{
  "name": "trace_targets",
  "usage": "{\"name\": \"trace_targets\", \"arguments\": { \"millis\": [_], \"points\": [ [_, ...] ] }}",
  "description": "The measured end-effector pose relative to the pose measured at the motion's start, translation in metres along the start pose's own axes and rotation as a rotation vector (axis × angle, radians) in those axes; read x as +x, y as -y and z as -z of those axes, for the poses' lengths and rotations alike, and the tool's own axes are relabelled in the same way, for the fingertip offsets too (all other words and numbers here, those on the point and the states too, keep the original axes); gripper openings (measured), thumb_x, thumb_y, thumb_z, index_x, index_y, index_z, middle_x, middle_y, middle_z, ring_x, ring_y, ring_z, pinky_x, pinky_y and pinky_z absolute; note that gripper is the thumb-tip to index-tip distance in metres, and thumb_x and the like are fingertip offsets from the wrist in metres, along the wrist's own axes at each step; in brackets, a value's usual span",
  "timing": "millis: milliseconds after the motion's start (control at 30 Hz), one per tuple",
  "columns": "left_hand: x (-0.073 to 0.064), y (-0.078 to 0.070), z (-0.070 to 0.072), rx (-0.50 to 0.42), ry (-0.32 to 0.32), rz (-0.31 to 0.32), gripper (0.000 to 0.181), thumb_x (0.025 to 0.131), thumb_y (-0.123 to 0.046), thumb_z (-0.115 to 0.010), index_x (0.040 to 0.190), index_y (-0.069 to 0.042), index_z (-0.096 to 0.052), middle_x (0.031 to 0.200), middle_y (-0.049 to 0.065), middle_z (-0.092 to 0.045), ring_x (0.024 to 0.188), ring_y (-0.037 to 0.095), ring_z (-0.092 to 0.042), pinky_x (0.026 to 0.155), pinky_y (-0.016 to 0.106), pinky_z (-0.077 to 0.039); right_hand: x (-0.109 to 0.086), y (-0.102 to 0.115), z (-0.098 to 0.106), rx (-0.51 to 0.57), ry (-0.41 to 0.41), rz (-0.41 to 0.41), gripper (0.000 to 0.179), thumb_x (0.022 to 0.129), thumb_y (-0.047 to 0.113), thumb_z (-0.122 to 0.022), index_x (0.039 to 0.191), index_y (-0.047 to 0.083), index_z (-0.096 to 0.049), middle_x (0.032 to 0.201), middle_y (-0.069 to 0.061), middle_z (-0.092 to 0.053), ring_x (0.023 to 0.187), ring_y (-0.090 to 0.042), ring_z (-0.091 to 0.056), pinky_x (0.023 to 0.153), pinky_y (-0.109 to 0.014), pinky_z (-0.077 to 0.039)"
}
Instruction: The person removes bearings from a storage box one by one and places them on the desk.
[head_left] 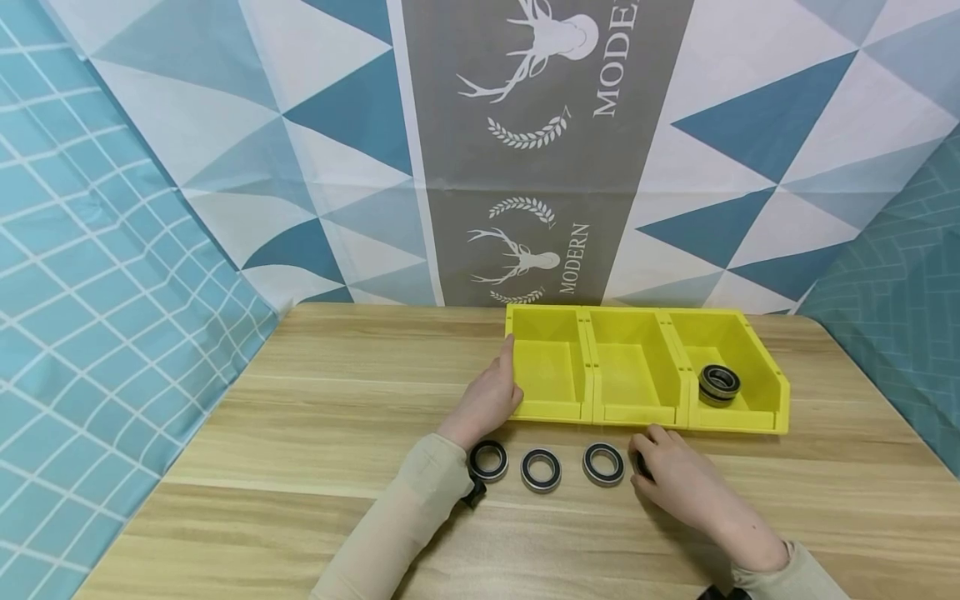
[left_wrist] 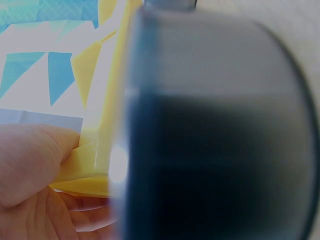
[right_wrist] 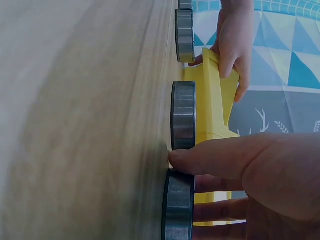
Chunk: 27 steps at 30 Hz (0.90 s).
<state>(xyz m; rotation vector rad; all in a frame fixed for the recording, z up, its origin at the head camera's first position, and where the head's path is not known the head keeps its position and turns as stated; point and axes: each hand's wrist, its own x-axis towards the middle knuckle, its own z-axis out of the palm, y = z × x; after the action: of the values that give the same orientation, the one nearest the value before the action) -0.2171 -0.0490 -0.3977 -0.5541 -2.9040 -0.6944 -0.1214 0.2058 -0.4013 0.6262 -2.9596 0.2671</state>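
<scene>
Nearest the camera, just in front of a yellow tray (head_left: 557,412) with three compartments, a person's right hand (head_left: 684,485) pinches a bearing (head_left: 642,468) between thumb and fingers. Three more bearings (head_left: 541,486) lie in a row on the wooden tabletop (head_left: 360,442), also in front of the tray. The left hand (head_left: 485,402) grips the tray's left wall between thumb and fingers. What appear to be two stacked bearings (head_left: 717,397) sit in the tray's right compartment, making an apparent tally of two inside, four outside. Behind the tray hangs a patterned backdrop (head_left: 360,117).
</scene>
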Motion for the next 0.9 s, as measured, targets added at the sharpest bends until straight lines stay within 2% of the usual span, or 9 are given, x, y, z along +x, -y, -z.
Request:
{"name": "trace_targets", "arguments": {
  "millis": [133, 333, 567, 667, 833, 900],
  "points": [
    [0.000, 0.000, -0.001, -0.001, 0.003, 0.001, 0.077, 0.082, -0.008, -0.050, 0.144, 0.001, -0.005, 0.116, 0.024, -0.055, 0.085, 0.026, -0.058, 0.075, 0.038, -0.049, 0.000, 0.000, 0.001, 0.011, 0.007, -0.008, 0.021, 0.071, 0.020, -0.071, 0.085, 0.012, -0.058, 0.082, 0.000, -0.046, 0.072, -0.015, -0.043, 0.061, -0.032, -0.039],
    [0.000, 0.001, -0.001, 0.009, -0.012, -0.012, 0.076, 0.081, -0.008, -0.049, 0.144, 0.002, -0.007, 0.112, 0.023, -0.057, 0.078, 0.024, -0.057, 0.069, 0.037, -0.049, 0.000, 0.000, 0.001, 0.026, 0.012, -0.013, 0.019, 0.073, 0.021, -0.070, 0.086, 0.012, -0.059, 0.081, 0.001, -0.045, 0.071, -0.014, -0.042, 0.060, -0.032, -0.038],
    [0.000, 0.001, 0.000, 0.005, -0.005, -0.006, 0.076, 0.082, -0.008, -0.048, 0.144, 0.001, -0.006, 0.119, 0.024, -0.054, 0.084, 0.025, -0.058, 0.073, 0.038, -0.049, 0.001, -0.001, 0.003, 0.047, 0.031, -0.019, 0.019, 0.076, 0.023, -0.068, 0.089, 0.013, -0.059, 0.083, 0.001, -0.047, 0.072, -0.014, -0.043, 0.062, -0.032, -0.039],
    [0.000, 0.001, 0.001, 0.001, -0.006, -0.007, 0.076, 0.082, -0.008, -0.049, 0.144, 0.002, -0.006, 0.118, 0.024, -0.054, 0.083, 0.025, -0.058, 0.072, 0.038, -0.049, 0.001, -0.001, 0.006, 0.067, 0.031, -0.014, 0.023, 0.076, 0.025, -0.069, 0.093, 0.013, -0.061, 0.087, 0.001, -0.051, 0.077, -0.014, -0.048, 0.065, -0.034, -0.043],
    [0.000, 0.001, 0.000, 0.009, -0.002, -0.011, 0.077, 0.082, -0.008, -0.050, 0.144, 0.002, -0.006, 0.112, 0.023, -0.057, 0.076, 0.023, -0.056, 0.068, 0.036, -0.049, 0.001, -0.005, 0.013, 0.071, -0.046, 0.019, 0.026, 0.074, 0.024, -0.071, 0.096, 0.011, -0.065, 0.088, 0.000, -0.057, 0.079, -0.016, -0.056, 0.069, -0.038, -0.049],
    [0.000, 0.001, 0.000, 0.015, 0.000, -0.011, 0.077, 0.082, -0.009, -0.050, 0.144, 0.001, -0.006, 0.111, 0.022, -0.057, 0.074, 0.021, -0.055, 0.067, 0.035, -0.048, 0.002, -0.008, 0.017, 0.062, -0.087, 0.004, 0.024, 0.075, 0.023, -0.070, 0.095, 0.010, -0.065, 0.088, 0.000, -0.059, 0.079, -0.018, -0.058, 0.068, -0.039, -0.049]
  ]
}}
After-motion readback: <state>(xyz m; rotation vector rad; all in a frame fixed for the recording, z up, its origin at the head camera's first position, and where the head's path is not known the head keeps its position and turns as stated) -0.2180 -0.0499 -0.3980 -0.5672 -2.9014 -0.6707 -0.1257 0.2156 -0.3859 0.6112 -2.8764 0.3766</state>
